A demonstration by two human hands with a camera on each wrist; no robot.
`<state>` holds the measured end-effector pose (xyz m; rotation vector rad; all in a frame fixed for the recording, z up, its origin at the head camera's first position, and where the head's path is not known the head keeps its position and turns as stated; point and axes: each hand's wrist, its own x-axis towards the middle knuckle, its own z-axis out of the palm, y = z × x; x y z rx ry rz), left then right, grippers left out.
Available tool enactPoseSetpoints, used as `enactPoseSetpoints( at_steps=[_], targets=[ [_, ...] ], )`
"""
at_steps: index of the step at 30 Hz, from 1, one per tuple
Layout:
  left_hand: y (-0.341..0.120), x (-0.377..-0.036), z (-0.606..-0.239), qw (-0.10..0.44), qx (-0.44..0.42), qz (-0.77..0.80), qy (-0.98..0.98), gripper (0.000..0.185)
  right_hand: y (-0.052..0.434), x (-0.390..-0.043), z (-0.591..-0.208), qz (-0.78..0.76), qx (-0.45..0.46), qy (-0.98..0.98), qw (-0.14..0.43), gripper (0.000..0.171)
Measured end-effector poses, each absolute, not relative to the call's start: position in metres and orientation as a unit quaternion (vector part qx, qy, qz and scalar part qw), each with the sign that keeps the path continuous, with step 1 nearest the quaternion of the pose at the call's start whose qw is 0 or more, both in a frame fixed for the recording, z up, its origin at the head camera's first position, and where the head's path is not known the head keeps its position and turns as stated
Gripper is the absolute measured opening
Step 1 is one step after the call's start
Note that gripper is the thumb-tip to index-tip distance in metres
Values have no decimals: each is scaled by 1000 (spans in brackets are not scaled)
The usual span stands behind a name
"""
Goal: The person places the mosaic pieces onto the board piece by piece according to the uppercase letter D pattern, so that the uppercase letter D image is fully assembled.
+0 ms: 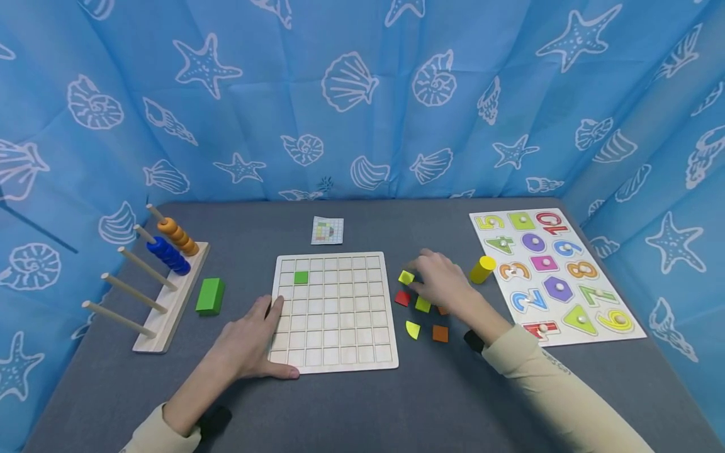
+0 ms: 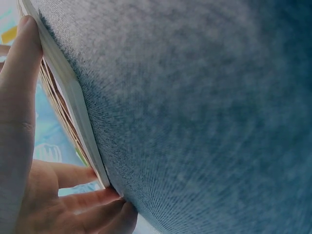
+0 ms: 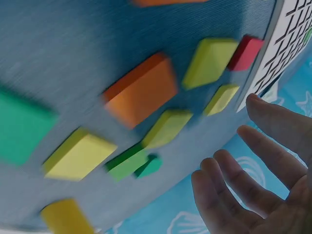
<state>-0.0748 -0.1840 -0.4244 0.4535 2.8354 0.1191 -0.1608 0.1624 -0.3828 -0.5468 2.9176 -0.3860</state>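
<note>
We are pressing our left hand point(image 1: 256, 343), fingers flat, on the grid board point(image 1: 334, 311), steadying it; our right hand point(image 1: 438, 282), fingers spread, is hovering over loose tiles point(image 1: 423, 304) at centre right.

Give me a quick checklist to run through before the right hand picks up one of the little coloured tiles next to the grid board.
1. Right hand free to grasp: ok, its fingers are spread in the right wrist view and hold nothing.
2. Tiles within reach: ok, the yellow-green tile lies at its fingertips, the red tile just beside.
3. Grid board steadied: ok, the left hand rests flat on its left edge.
4. Free cells on the board: ok, only one green tile sits in it.
5. Pattern card readable: cannot tell, too small.
6. Yellow cylinder out of the way: ok, it lies apart, behind the hand.
</note>
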Motion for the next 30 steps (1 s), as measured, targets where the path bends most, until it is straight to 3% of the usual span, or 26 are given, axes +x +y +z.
enactPoseSetpoints(
  at_steps=[15, 30],
  targets=[
    [-183, -73, -424, 135, 154, 42, 978, 136, 217, -159, -385, -153, -171, 971, 66, 29],
    [-183, -75, -424, 142, 150, 41, 978, 137, 222, -162, -397, -169, -157, 969, 91, 29]
  ],
)
